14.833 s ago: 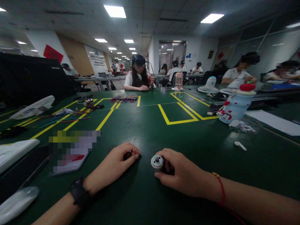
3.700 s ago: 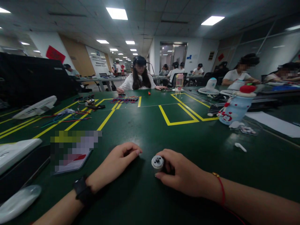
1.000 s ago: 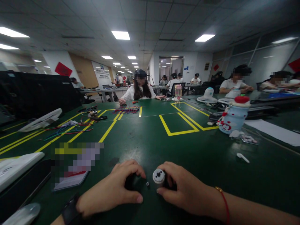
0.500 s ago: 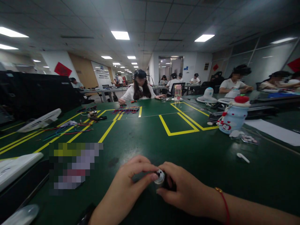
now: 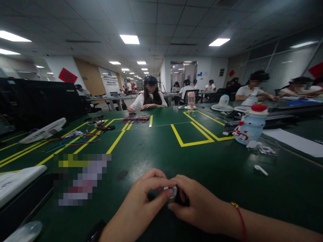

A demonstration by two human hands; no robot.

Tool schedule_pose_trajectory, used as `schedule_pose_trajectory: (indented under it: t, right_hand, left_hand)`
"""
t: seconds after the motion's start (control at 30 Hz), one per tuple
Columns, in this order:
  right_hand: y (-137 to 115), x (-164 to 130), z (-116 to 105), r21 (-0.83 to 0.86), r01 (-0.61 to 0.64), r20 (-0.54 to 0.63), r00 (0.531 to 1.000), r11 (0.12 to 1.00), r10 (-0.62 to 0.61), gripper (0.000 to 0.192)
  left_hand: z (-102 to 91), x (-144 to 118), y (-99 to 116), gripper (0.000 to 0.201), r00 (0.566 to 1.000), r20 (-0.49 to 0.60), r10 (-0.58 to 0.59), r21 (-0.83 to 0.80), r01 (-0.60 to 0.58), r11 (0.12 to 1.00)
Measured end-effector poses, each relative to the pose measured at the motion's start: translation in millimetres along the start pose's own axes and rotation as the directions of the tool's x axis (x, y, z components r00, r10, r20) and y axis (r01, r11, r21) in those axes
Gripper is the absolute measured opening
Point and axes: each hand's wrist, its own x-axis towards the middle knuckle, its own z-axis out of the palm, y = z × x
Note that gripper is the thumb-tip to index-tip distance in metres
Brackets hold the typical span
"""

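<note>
Low over the green tabletop, a small silver metal cylinder [image 5: 172, 199] stands about upright between my two hands. My right hand [image 5: 198, 203] is closed around its right side, the thumb low on the near side. The thumb and forefinger of my left hand [image 5: 142, 196] press at its top end and cover most of it. I cannot tell whether a smaller part sits between those left fingertips. The underside of the cylinder is hidden.
Red, blue and green wires [image 5: 73, 139] and a small motor-like part [image 5: 100, 123] lie left. To the right are a blue bottle [image 5: 249, 126], a white earbud-like piece [image 5: 261, 169] and white paper [image 5: 295, 141]. A co-worker [image 5: 148, 97] sits opposite.
My left thumb and forefinger have shifted slightly right and now cover more of the cylinder's top. The right hand stays put. The co-worker opposite has brought one hand inward.
</note>
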Motion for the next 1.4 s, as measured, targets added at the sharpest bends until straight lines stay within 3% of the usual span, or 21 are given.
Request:
schedule_pose_trajectory:
  t: [0.13,0.4,0.57,0.63,0.73,0.93,1.17,1.3,1.4]
  right_hand:
    - [1.2,1.0,0.0,-0.015,-0.011,0.013,1.000,1.000,0.011,0.019]
    - [1.0,1.5,1.0,0.000,-0.018,0.016,1.000,1.000,0.018,0.020]
    - [-1.1,1.1,-0.8,0.008,-0.036,0.031,0.999,0.999,0.036,0.022]
    - [-2.3,0.9,-2.0,0.009,-0.044,0.032,0.999,0.999,0.043,0.023]
    - [-3.1,0.0,-2.9,0.008,-0.055,0.035,0.998,0.998,0.055,0.023]
    - [-2.0,-0.8,-2.2,0.021,-0.074,0.049,0.996,0.997,0.073,0.022]
    - [-2.3,-0.8,-1.6,0.003,-0.075,0.041,0.996,0.997,0.075,0.022]
    - [-2.3,-0.2,-0.5,0.004,-0.063,0.031,0.998,0.998,0.063,0.021]
    - [-2.0,0.5,-0.3,0.005,-0.051,0.022,0.998,0.999,0.051,0.021]
  left_hand:
    - [1.2,0.4,-0.3,0.014,0.998,-0.041,-0.041,0.010,0.042,0.999]
    - [-2.4,-0.9,-4.1,0.019,0.996,0.037,-0.077,-0.056,0.079,0.995]
    - [-11.2,-3.1,-20.0,0.039,0.972,0.065,-0.227,-0.076,0.231,0.970]
    - [-21.4,-3.6,-29.5,0.029,0.973,0.035,-0.230,0.083,0.226,0.971]
    - [-41.6,-2.8,-47.3,0.015,0.981,0.034,-0.192,0.395,0.163,0.904]
    - [-65.7,0.7,-71.8,0.016,0.975,0.008,-0.220,0.425,0.196,0.884]
    - [-53.5,-4.1,-49.8,0.016,0.976,0.044,-0.212,0.446,0.170,0.879]
    - [-45.3,-9.2,-27.2,0.020,0.942,0.238,-0.238,0.417,0.123,0.901]
    - [-39.1,-12.0,-17.5,0.031,0.912,0.323,-0.254,0.283,0.164,0.945]
